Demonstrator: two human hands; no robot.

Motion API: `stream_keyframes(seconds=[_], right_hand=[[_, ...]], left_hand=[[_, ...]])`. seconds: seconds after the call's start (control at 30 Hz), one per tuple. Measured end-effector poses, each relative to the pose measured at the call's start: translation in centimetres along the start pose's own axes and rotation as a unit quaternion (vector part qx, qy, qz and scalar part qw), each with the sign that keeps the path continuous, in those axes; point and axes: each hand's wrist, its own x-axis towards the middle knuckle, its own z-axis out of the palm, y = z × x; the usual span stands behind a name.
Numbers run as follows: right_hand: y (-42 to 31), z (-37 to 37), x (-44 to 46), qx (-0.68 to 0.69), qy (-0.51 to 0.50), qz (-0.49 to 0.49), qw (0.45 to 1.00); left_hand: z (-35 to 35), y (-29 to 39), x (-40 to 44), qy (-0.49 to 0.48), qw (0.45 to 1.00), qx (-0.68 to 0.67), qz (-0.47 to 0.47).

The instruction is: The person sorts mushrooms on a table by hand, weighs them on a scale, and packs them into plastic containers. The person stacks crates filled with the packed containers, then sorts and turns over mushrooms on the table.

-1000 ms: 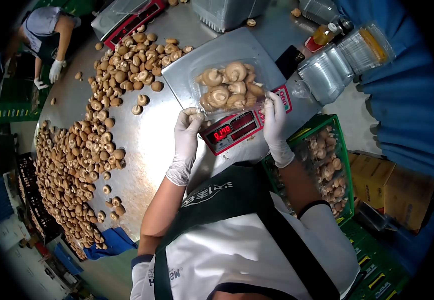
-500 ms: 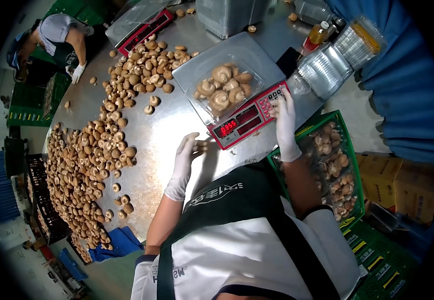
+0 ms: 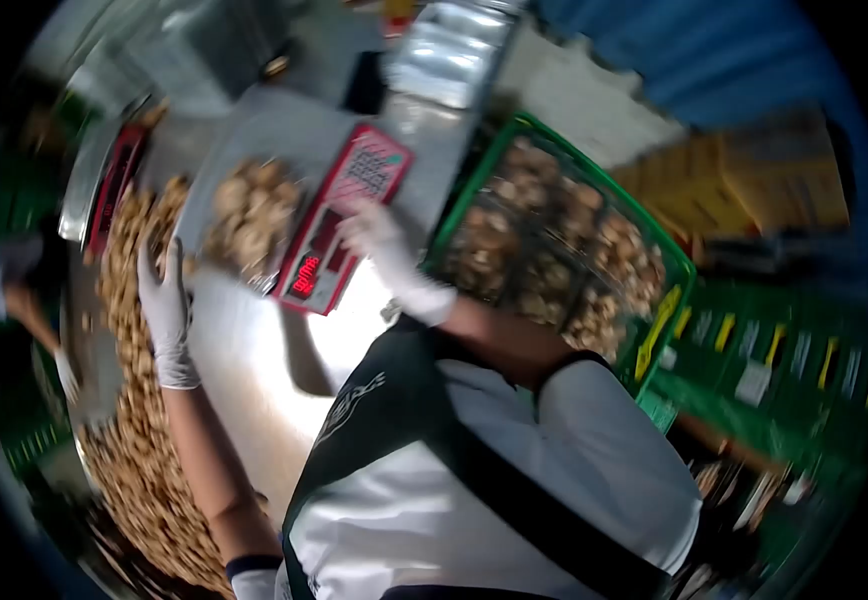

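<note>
My left hand (image 3: pixel 166 305), in a white glove, has its fingers apart beside the heap of brown mushrooms (image 3: pixel 129 330). No object shows in it. A clear plastic tub of mushrooms (image 3: pixel 249 215) rests on the grey pan of a red digital scale (image 3: pixel 369 165). Red digits glow on the scale's display, too blurred to read. My right hand (image 3: pixel 386 248), also gloved, is over the scale's front panel with loosely bent, parted fingers. Nothing shows in it; whether its fingertips touch the panel is unclear.
To the right stands a green crate (image 3: pixel 682 290) with packed mushroom tubs. Stacked clear tubs (image 3: pixel 449 55), a second red scale (image 3: pixel 114 195) and cardboard boxes (image 3: pixel 784 180) lie farther off. A co-worker's gloved hand (image 3: pixel 66 375) is at the left table edge.
The view has swung to the right and blurred. My left hand has moved away from the scale toward the mushroom heap. My right hand has shifted down from the scale's keypad end.
</note>
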Motion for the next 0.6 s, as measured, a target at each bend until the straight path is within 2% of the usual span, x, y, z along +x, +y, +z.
stream_keyframes(seconds=[0.03, 0.07, 0.1, 0.17, 0.23, 0.27, 0.3, 0.37, 0.43, 0.47, 0.5, 0.53, 0.6], right_hand=[[-0.6, 2.6, -0.6, -0.061, -0.024, 0.006, 0.998], [1.1, 4.3, -0.3, -0.002, -0.045, -0.035, 0.998], [2.2, 5.6, -0.2, 0.002, -0.028, 0.017, 0.999], [-1.4, 6.1, -2.3, 0.106, -0.007, 0.084, 0.991], [-1.8, 4.7, -2.6, 0.176, -0.002, -0.033, 0.984], [-2.8, 2.2, -3.2, 0.217, -0.037, -0.01, 0.975], [-1.6, -0.4, -3.1, 0.197, -0.044, -0.052, 0.978], [-4.4, -5.4, -7.3, 0.227, 0.012, -0.032, 0.973], [-6.8, -11.3, -12.4, 0.117, 0.075, -0.089, 0.986], [-9.3, -13.2, -16.0, 0.127, 0.144, -0.107, 0.976], [-11.1, -16.2, -19.3, 0.009, 0.203, -0.094, 0.975], [-12.2, -18.9, -22.7, -0.057, 0.27, -0.087, 0.957], [-12.2, -25.5, -29.7, -0.233, 0.445, -0.048, 0.863]], left_hand=[[0.4, 0.5, 1.3, -0.02, 0.994, 0.103, 0.009], [1.2, -2.3, 3.1, -0.078, 0.979, 0.169, 0.086], [3.0, -1.5, 2.7, -0.165, 0.979, 0.101, 0.066], [5.8, 1.2, 0.8, -0.222, 0.968, 0.105, -0.044], [8.5, 3.5, -3.3, -0.268, 0.963, -0.02, 0.012], [9.8, 4.1, -5.0, -0.266, 0.961, 0.018, 0.077], [10.6, 4.0, -6.3, -0.285, 0.956, 0.043, 0.056], [12.4, 3.7, -8.8, -0.346, 0.937, 0.01, 0.043], [13.5, 5.7, -11.7, -0.433, 0.9, -0.037, 0.029], [14.2, 5.1, -12.9, -0.428, 0.9, -0.034, 0.078], [14.6, 5.1, -14.1, -0.429, 0.896, -0.026, 0.11], [14.8, 4.8, -14.9, -0.436, 0.892, -0.017, 0.117], [15.0, 3.6, -16.1, -0.444, 0.889, -0.028, 0.112]])
